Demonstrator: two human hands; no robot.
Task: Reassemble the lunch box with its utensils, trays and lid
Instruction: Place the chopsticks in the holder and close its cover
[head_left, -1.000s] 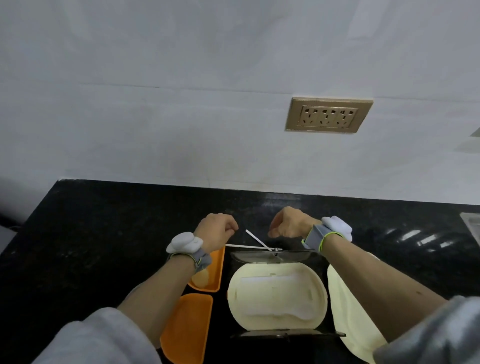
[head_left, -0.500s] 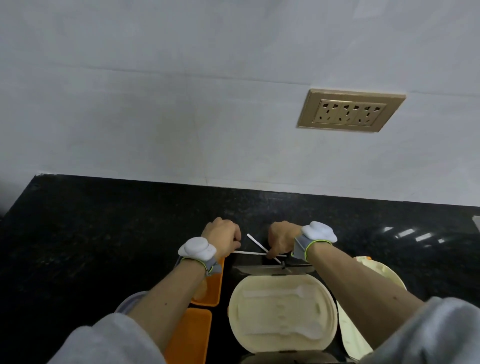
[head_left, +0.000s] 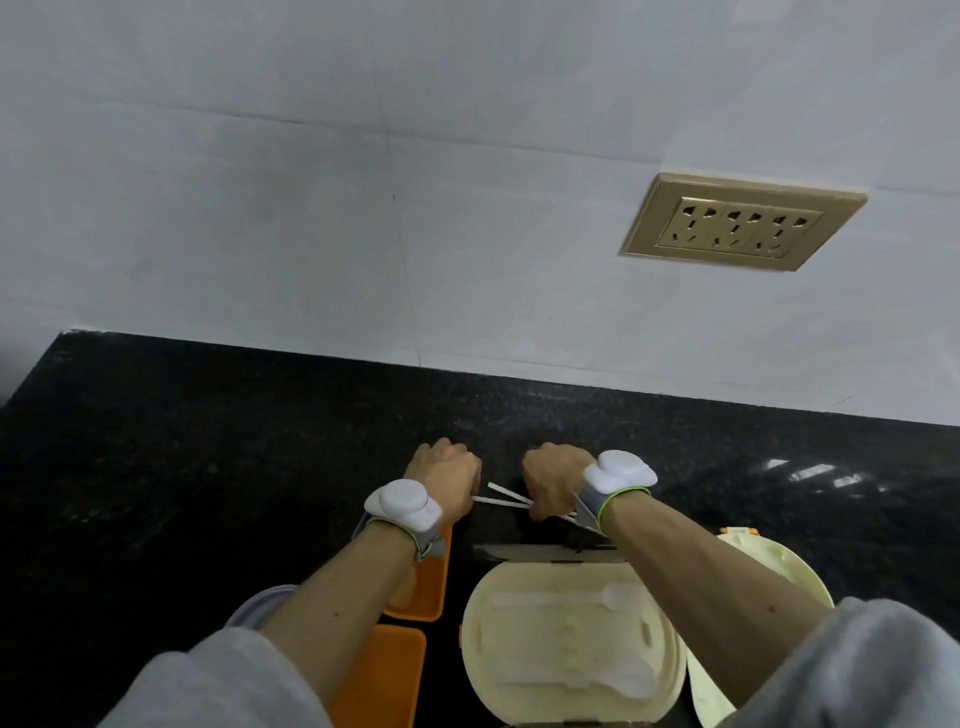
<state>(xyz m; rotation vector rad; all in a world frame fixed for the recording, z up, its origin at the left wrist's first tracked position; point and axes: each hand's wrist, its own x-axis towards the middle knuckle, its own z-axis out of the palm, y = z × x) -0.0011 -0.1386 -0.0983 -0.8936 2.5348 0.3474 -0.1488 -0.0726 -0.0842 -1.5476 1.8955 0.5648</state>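
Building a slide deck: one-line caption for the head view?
Both hands hold white chopsticks above the open cream lunch box.

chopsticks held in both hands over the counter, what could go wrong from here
The chopsticks are crossed between the left hand and right hand, so they may not lie flat in the cream utensil tray. The sleeves hang close over the orange trays and could nudge them.

Both hands (head_left: 447, 480) have closed in, seemingly gripping the chopsticks (head_left: 506, 496) together.
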